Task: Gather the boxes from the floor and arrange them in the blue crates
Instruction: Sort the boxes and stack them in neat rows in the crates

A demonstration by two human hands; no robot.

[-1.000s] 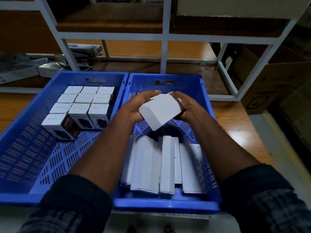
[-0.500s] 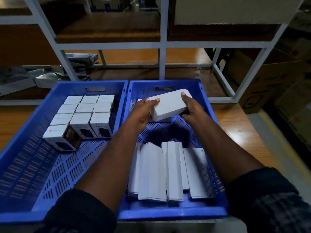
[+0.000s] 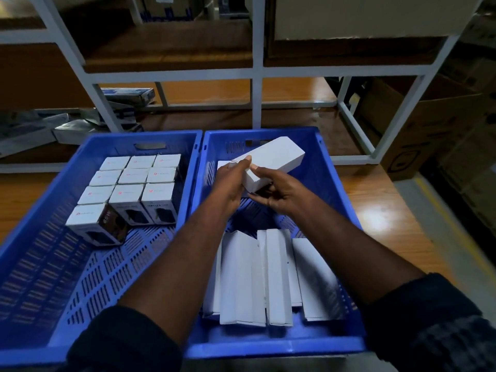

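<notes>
Two blue crates stand side by side in front of me. Over the far half of the right crate [image 3: 332, 167] I hold a long white box [image 3: 273, 159], tilted with its far end up. My left hand [image 3: 232, 181] grips its near end from the left, and my right hand [image 3: 276, 191] holds it from below and the right. Another white box [image 3: 222, 165] lies partly hidden behind my left hand. Several long white boxes [image 3: 271, 275] lie in a row at the crate's near end. The left crate [image 3: 80, 277] holds a block of small white-topped boxes [image 3: 134, 181] at its far end.
A white metal shelf frame [image 3: 257, 73] with brown boards rises just behind the crates. Flat dark packages [image 3: 128, 95] lie at the back left. Brown cardboard cartons [image 3: 429, 122] stand on the right. A wooden surface [image 3: 375, 210] runs beside the right crate.
The held white box has moved farther away and turned so its far end points up to the right. My right hand has slid from the box's far side to its near underside.
</notes>
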